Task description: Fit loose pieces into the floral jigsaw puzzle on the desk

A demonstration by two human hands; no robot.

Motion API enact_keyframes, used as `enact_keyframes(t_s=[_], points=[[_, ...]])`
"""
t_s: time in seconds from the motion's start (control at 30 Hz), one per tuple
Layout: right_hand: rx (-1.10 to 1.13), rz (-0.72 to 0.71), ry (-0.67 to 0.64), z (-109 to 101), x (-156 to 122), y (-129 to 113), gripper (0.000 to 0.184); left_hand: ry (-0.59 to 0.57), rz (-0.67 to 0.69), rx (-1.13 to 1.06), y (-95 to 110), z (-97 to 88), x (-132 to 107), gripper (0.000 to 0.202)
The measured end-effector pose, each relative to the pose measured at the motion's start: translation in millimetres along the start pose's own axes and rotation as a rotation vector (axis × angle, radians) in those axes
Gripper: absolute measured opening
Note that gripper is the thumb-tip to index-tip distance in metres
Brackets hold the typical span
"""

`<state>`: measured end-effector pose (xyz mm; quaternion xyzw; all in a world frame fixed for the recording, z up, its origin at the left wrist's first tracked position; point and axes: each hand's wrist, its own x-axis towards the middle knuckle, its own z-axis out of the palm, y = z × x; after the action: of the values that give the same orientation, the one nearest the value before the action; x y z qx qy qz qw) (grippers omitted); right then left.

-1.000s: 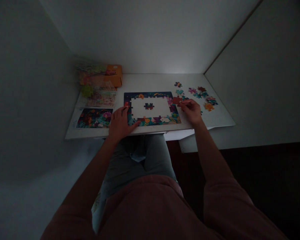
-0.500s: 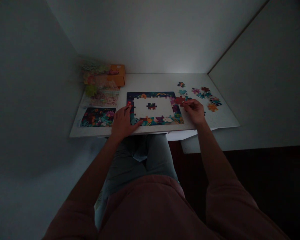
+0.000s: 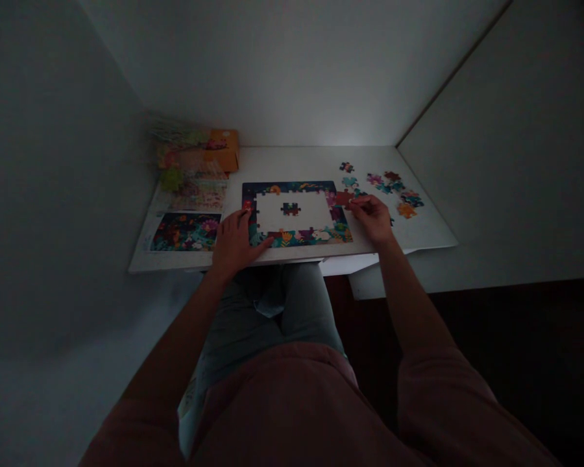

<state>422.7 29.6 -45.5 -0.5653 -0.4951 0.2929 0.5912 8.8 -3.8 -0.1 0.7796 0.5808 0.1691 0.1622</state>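
A partly built jigsaw puzzle [image 3: 296,189] lies on a white desk [image 3: 292,159], its colourful floral border surrounding a white central area. A small cluster of joined pieces [image 3: 290,209] sits alone in that area. My right hand [image 3: 374,219] pinches a red jigsaw piece [image 3: 343,198] between finger and thumb, just over the puzzle's right border. My left hand [image 3: 236,245] rests with fingers apart on the lower left corner of the border, holding nothing.
Several loose pieces [image 3: 384,183] are scattered on the desk right of the puzzle. To its left lie a floral picture card [image 3: 185,231], a translucent plastic bag [image 3: 172,155] and an orange box [image 3: 222,149]. Walls flank the desk.
The whole scene has shifted slightly in view as my head moved. Both hands keep their places on the puzzle, and the red piece stays in my right hand.
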Motion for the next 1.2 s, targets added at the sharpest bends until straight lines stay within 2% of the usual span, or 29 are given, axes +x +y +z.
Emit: enact_keyframes(t_s=[0.53, 1.2], points=[[0.031, -0.038, -0.045, -2.7, 1.2, 8.6, 0.021, -0.001, 0.003, 0.043, -1.7, 1.6, 0.0, 0.096], [-0.002, -0.025, -0.086, -5.3, 0.7, 9.7, 0.028, -0.005, -0.001, 0.01, 0.4, -2.3, -0.8, 0.099]])
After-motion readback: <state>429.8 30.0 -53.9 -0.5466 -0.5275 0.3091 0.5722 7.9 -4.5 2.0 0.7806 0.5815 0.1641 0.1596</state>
